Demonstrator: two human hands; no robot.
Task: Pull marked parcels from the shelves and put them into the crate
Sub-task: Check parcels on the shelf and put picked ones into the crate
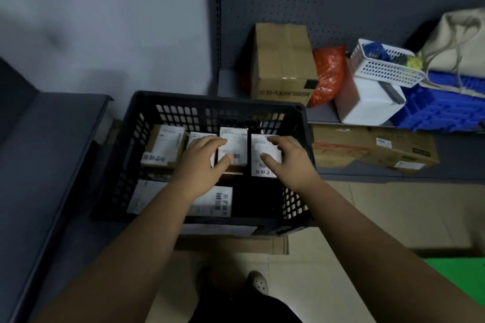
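A black slotted crate [210, 98] stands on the floor in front of me, with several white-labelled parcels inside. Along its far side stand a left parcel [164, 145], a middle parcel [235, 143] and a right parcel [259, 165]. A flat labelled parcel [212, 202] lies at the near side. My left hand [200, 162] reaches into the crate and grips the middle parcel, fingers over its top left and thumb on its face. My right hand [287, 158] grips the right parcel, with its fingers over the top edge and its thumb on the label.
The shelf on the right carries a brown carton [282, 60], a red bag [328, 73], a white basket [385, 67], a white box [367, 105], a blue bin [446, 107] and a beige bag [456, 42]. Flat cartons [372, 149] lie below. A dark shelf [39, 152] stands at the left.
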